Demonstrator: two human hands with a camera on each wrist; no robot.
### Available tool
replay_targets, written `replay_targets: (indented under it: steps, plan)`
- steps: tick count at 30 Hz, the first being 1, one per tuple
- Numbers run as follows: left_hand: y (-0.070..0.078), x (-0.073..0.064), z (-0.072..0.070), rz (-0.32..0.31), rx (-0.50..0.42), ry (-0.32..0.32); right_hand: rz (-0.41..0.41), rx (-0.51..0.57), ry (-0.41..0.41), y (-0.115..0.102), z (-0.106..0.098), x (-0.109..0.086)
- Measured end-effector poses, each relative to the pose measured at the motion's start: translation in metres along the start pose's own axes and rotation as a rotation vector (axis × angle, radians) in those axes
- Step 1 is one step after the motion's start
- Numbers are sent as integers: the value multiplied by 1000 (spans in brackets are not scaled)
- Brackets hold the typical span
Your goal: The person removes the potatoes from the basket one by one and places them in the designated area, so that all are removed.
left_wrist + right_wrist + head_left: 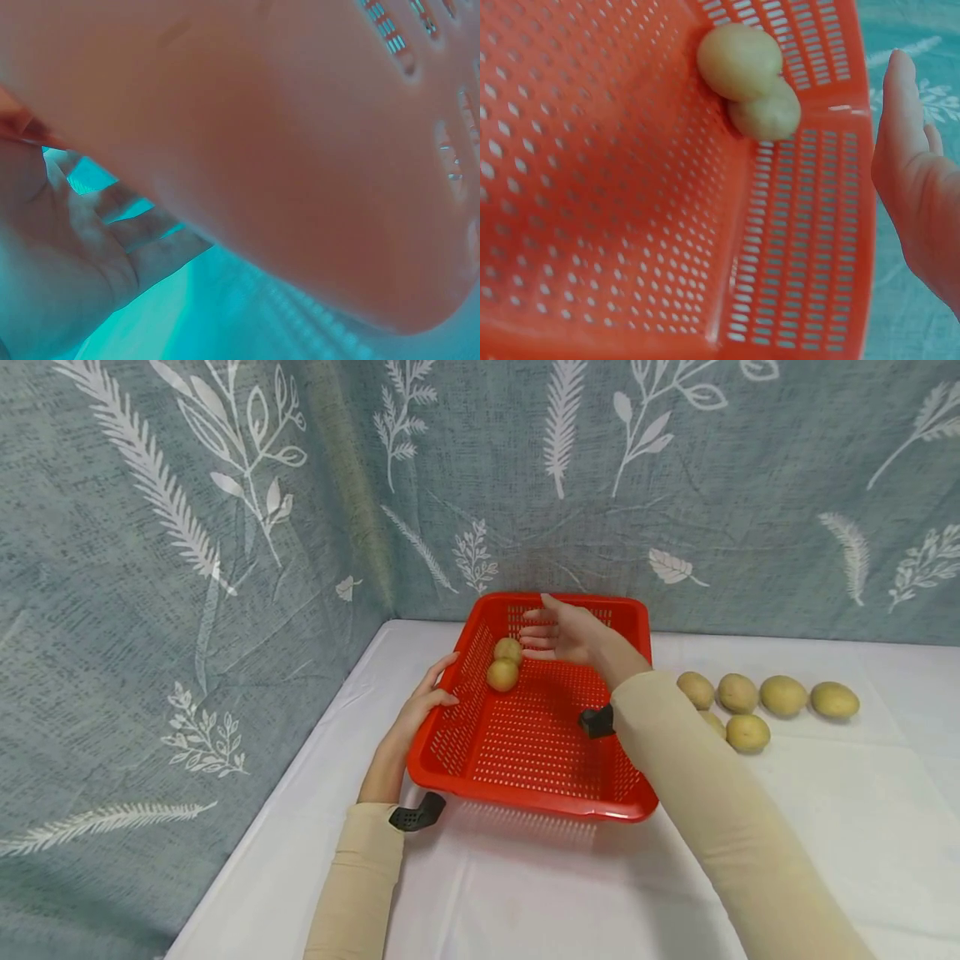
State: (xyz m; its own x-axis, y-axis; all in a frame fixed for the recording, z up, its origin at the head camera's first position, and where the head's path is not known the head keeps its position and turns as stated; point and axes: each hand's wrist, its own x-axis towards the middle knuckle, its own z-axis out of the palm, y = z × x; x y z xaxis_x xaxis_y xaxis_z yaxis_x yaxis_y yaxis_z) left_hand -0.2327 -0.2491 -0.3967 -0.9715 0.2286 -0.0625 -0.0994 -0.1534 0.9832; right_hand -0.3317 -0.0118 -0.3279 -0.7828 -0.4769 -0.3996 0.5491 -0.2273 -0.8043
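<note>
A red perforated plastic basket (540, 735) sits in the middle of the head view. My left hand (408, 718) grips its left rim, thumb on top; in the left wrist view the fingers (161, 251) reach beneath the red side. Two potatoes (502, 675) lie together against the inner left wall near the back, and the right wrist view shows the same potatoes (742, 64) touching. Over the back part of the basket is my right hand (566, 633), its fingers extended to the left and holding nothing.
To the right of the basket, several more potatoes (783, 695) lie in two rows on the white tablecloth (847, 827), partly hidden by my right sleeve. A grey-green patterned curtain (510, 460) hangs behind and along the left side. Each wrist wears a black camera (417, 812).
</note>
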Motion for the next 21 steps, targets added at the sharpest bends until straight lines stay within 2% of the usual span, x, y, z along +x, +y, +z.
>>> replay_targets:
  steps: [10,21]
  plan:
    - [-1,0,0,-9,10,4,15,53,76,17,-1,18]
    - [-1,2,0,-12,5,9,5,173,79,29,14,26]
